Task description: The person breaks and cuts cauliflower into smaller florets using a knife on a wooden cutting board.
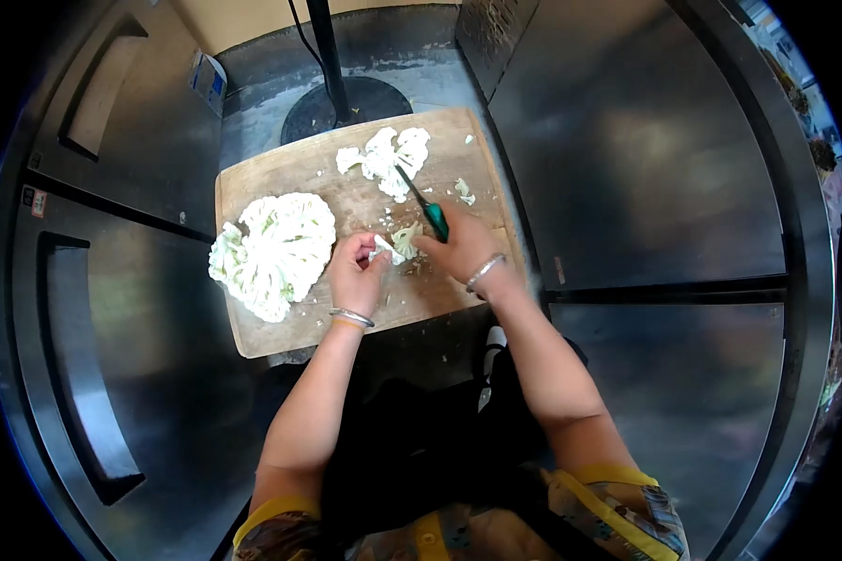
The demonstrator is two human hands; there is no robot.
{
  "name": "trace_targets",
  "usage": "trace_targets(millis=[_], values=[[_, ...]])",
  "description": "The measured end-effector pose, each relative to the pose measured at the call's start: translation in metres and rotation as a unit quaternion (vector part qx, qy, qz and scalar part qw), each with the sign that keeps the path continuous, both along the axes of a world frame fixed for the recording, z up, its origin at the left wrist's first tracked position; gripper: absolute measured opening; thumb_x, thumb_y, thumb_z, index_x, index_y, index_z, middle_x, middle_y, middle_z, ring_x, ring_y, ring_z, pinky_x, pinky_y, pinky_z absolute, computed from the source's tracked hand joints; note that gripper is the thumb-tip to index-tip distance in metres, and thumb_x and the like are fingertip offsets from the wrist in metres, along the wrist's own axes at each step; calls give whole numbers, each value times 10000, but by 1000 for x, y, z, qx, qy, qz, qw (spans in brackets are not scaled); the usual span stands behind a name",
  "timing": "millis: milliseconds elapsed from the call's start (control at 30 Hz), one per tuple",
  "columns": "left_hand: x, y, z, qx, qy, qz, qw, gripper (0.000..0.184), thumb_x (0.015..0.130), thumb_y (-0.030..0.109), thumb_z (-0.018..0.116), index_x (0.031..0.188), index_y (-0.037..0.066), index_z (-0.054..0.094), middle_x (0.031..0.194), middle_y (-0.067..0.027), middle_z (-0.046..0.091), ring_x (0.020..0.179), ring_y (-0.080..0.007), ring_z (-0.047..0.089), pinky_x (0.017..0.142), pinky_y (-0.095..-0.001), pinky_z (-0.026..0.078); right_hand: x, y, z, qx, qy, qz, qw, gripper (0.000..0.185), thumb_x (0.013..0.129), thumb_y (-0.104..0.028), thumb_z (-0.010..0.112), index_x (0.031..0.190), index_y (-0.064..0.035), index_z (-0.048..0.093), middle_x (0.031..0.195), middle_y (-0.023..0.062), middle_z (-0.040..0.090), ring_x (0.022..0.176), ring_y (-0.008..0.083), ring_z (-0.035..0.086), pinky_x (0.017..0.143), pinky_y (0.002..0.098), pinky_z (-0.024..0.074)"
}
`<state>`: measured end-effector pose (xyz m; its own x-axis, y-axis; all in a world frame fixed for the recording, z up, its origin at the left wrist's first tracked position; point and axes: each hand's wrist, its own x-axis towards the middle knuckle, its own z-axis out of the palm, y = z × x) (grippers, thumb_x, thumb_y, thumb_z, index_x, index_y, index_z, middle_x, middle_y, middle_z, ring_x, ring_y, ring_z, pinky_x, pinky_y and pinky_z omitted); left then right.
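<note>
- 1 floret is pinched in left fingers, knife held in right fingers nearby; a careless swing could cut them.
- Cauliflower sits at the left edge of the board; a nudge could drop it.

A black pole is rising from a round dark base on the floor just beyond the cutting board's far edge, and a thin black cable is hanging alongside it. Stainless steel doors with recessed handles are standing past the board's left edge, and plain steel doors are standing past its right edge. A small device with a blue screen is sitting near the far left corner.
</note>
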<state>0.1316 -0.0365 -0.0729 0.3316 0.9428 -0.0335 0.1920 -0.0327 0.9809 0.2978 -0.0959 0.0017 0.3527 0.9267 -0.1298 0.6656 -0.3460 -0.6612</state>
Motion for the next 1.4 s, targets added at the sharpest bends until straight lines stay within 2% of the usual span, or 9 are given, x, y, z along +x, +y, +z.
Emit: trace_targets(millis=[200, 367, 467, 600, 800, 1067, 1167, 1267, 1400], values=[[1, 6, 19, 2, -11, -1, 1000, 189, 787, 6, 669, 928, 46, 549, 810, 18, 556, 718, -59, 508, 664, -204, 438, -5, 26, -32, 44, 69, -45, 996, 260, 749, -229, 664, 896, -23, 601, 804, 206, 624, 787, 406, 589, 711, 438, 474], [13, 15, 14, -38, -100, 18, 994, 158, 830, 60, 651, 916, 78, 519, 778, 36, 520, 732, -45, 489, 645, -206, 426, 23, 8, -1, 49, 347, -103, 931, 103, 812, -32, 624, 887, 4, 563, 754, 99, 639, 521, 96, 535, 474, 226, 428], [33, 25, 29, -228, -270, 94, 931, 140, 864, 121, 637, 932, 92, 518, 804, 28, 535, 743, -57, 510, 651, -215, 441, 35, -7, 11, 74, 433, -137, 888, 104, 811, -33, 630, 888, -2, 568, 768, 107, 644, 517, 94, 533, 482, 221, 430], [50, 37, 28, -204, -317, 163, 912, 202, 888, 236, 630, 953, 86, 512, 795, 21, 547, 718, -59, 518, 636, -231, 476, 41, -14, 19, 92, 507, -155, 843, 79, 830, -26, 619, 881, -28, 558, 774, 113, 657, 516, 94, 539, 479, 228, 443], [59, 44, 20, -261, -364, 224, 866, 692, 885, 255, 623, 1418, 51, 233, 1269, -116, 443, 1052, -175, 484, 914, -329, 443, 42, -13, 23, 93, 537, -162, 822, 91, 826, -18, 623, 894, -17, 562, 787, 124, 662, 511, 98, 541, 477, 232, 455], [39, 24, 47, -171, -201, 105, 959, 407, 893, 164, 587, 1264, 36, 478, 1229, -90, 502, 1131, -159, 461, 928, -328, 405, 32, -8, 20, 98, 508, -126, 846, 101, 838, -13, 621, 923, 21, 577, 799, 136, 660, 589, 131, 621, 541, 225, 508], [41, 8, 76, -41, -161, -82, 983, 379, 872, 112, 625, 1209, -3, 496, 1133, -98, 578, 994, -140, 555, 869, -279, 458, 25, -7, 20, 99, 507, -88, 852, 98, 849, -15, 613, 927, 36, 582, 799, 129, 660, 654, 160, 658, 609, 258, 554], [36, 4, 86, -237, -242, -161, 927, 346, 846, 39, 637, 1162, -14, 508, 1035, -94, 625, 865, -125, 608, 795, -250, 501, 19, -7, 18, 110, 528, -56, 840, 106, 854, -25, 612, 933, 39, 583, 798, 127, 661, 666, 162, 663, 611, 262, 557], [34, 10, 70, -160, -216, -192, 944, 234, 827, 13, 645, 1034, 6, 537, 882, -43, 624, 785, -89, 608, 718, -224, 510, 16, -10, 23, 91, 511, -66, 852, 111, 840, -25, 625, 911, 41, 571, 766, 100, 646, 649, 148, 655, 596, 260, 558]])
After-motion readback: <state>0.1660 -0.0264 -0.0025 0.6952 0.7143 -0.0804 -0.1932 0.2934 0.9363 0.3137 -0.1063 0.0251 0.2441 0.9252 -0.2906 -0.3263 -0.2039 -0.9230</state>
